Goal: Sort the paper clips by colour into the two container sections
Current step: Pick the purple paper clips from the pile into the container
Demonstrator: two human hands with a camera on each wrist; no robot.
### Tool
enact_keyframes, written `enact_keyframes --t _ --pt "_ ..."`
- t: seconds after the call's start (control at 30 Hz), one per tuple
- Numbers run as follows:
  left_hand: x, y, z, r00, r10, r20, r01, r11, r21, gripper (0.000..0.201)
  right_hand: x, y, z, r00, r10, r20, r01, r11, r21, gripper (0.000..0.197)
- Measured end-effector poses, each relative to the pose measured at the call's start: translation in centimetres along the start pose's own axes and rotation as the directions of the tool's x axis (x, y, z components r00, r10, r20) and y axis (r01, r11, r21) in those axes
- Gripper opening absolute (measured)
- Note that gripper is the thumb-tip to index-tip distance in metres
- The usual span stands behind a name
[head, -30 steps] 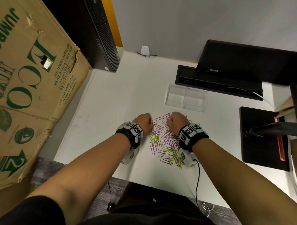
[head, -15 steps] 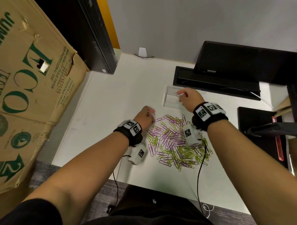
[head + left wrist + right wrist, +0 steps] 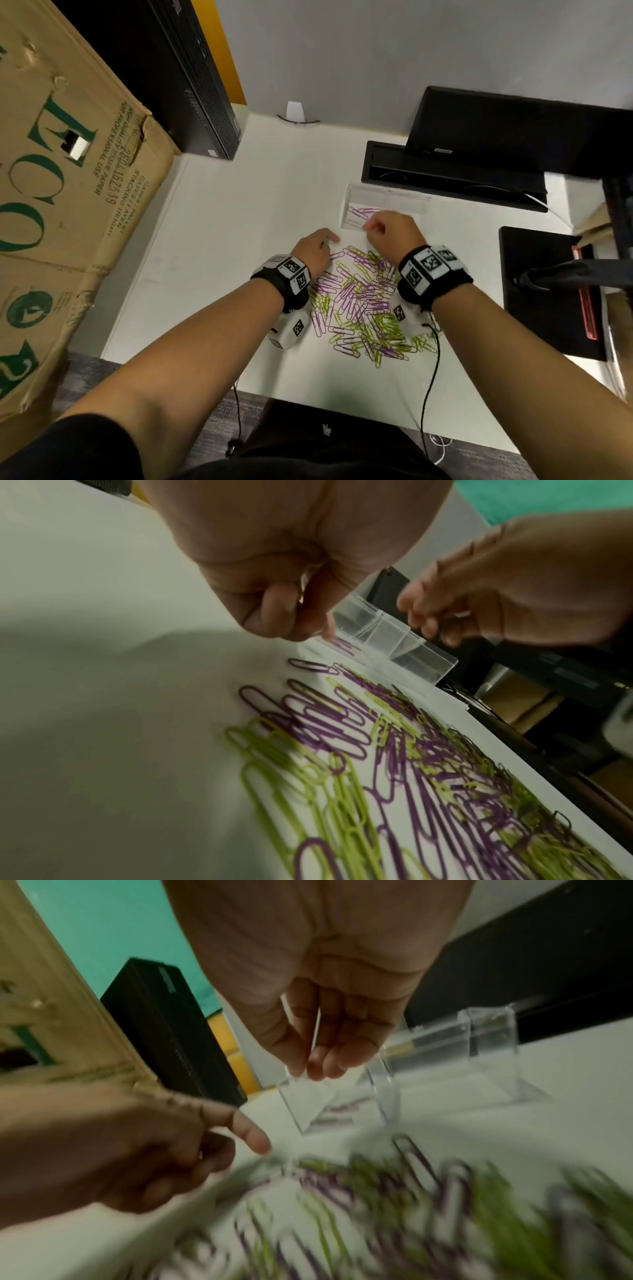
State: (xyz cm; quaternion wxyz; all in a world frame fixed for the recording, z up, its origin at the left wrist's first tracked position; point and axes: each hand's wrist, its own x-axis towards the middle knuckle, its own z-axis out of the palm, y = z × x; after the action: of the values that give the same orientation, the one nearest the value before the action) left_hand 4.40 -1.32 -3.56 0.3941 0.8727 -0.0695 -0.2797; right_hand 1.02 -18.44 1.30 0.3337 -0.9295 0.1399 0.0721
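The right hand (image 3: 394,231) hangs at the near edge of the clear container (image 3: 387,198), its fingers (image 3: 329,1058) loosely curved, tips close together, with nothing visible between them; I read them as released. Just beyond those fingertips, a few purple clips (image 3: 363,212) lie in the container's left section. The right section looks bare, though its clear walls make that hard to confirm.

The left hand (image 3: 315,248) sits at the far-left edge of the pile (image 3: 363,308), fingers curled in with the thumb against them. It may be pinching a clip (a thin dark line shows at the fingers in the head view), but I cannot tell.

The mixed purple and green clips lie heaped on the counter (image 3: 212,260), below and between both wrists, so sorting has barely begun.

Judgement on doing this step well: the loose purple clip (image 3: 311,666) just past the left fingertips, apart from the tangle, looks the easiest pick. Clips in the middle overlap and may drag neighbours of the wrong colour, so lift one by its end and let the others fall away before carrying it. Release with the fingertips inside the section's walls, since the divider is clear and easy to misjudge. Greens should go to the other section.
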Motion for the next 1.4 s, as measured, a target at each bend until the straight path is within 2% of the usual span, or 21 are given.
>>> enact_keyframes --t 0.07,0.13,0.27,0.37,0.47,0.57,0.63,0.73,0.83,0.93,1.0,1.07,1.17,1.27,1.33,1.4 --pt "0.1 0.2 0.0 1.0 -0.015 -0.001 0.016 0.999 0.035 0.034 -1.0 1.3 1.5 0.993 0.032 0.112 -0.023 0.996 -0.082 0.02" --pt "0.3 0.3 0.1 1.0 -0.024 -0.005 0.025 0.996 0.088 0.027 -1.4 2.5 2.9 0.984 0.016 0.177 0.02 0.98 -0.2 0.014" --pt "0.5 0.4 0.1 1.0 -0.001 -0.002 0.001 0.962 0.273 0.018 -1.7 3.7 4.4 0.99 0.024 0.136 0.004 0.979 -0.205 0.009" --pt "0.5 -0.1 0.3 0.997 0.052 0.061 -0.072 0.909 0.41 0.012 -1.9 3.8 4.6 0.991 0.025 0.132 -0.001 0.984 -0.178 0.008" --pt "0.4 -0.5 0.5 0.993 0.08 0.091 -0.114 0.867 0.485 0.015 -2.2 4.2 4.0 0.991 0.114 0.077 -0.117 0.992 0.044 0.007" --pt "0.5 -0.1 0.5 0.991 0.072 0.115 -0.12 0.86 0.495 0.015 -2.2 5.2 2.8 0.979 0.201 0.021 -0.198 0.932 0.305 0.017" --pt "0.5 0.1 0.3 0.991 0.04 0.129 -0.097 0.879 0.467 0.014 -2.0 5.8 1.9 0.965 0.259 0.035 -0.253 0.889 0.382 0.024" --pt "0.3 0.0 0.3 0.988 0.026 0.151 -0.091 0.89 0.447 0.013 -1.5 6.3 1.1 0.924 0.369 0.1 -0.367 0.785 0.5 0.021" --pt "-0.1 0.0 0.3 0.994 0.02 0.107 -0.051 0.952 0.301 0.013 -1.3 6.4 1.1 0.904 0.414 0.108 -0.413 0.775 0.479 0.013" --pt "0.1 0.5 0.0 0.999 -0.015 0.047 0.012 0.998 0.067 0.018 -0.8 6.4 1.7 0.904 0.424 0.056 -0.42 0.858 0.295 0.026" --pt "0.2 0.8 0.0 0.997 -0.055 0.059 0.061 0.992 -0.113 0.021 -0.5 6.3 2.4 0.895 0.446 0.009 -0.442 0.884 0.154 0.033" --pt "0.2 1.5 0.1 0.989 -0.127 0.076 0.145 0.935 -0.322 0.016 -0.4 5.8 3.0 0.887 0.462 0.011 -0.461 0.885 0.058 0.022" --pt "-0.2 3.1 -0.3 0.961 -0.24 0.135 0.274 0.784 -0.557 0.025 -0.2 5.3 3.7 0.88 0.474 0.016 -0.474 0.88 -0.005 0.028" --pt "-0.3 5.2 -1.1 0.957 -0.242 0.16 0.288 0.714 -0.638 0.033 0.1 5.3 4.0 0.87 0.491 0.045 -0.492 0.87 0.023 0.028" --pt "0.1 6.7 -1.6 0.965 -0.222 0.138 0.259 0.734 -0.628 0.033 -0.2 5.4 3.8 0.873 0.483 0.059 -0.486 0.872 0.061 0.037" --pt "1.2 8.2 -1.7 0.981 -0.163 0.101 0.192 0.803 -0.564 0.032 -0.6 6.0 3.4 0.89 0.453 0.06 -0.457 0.882 0.117 0.038"
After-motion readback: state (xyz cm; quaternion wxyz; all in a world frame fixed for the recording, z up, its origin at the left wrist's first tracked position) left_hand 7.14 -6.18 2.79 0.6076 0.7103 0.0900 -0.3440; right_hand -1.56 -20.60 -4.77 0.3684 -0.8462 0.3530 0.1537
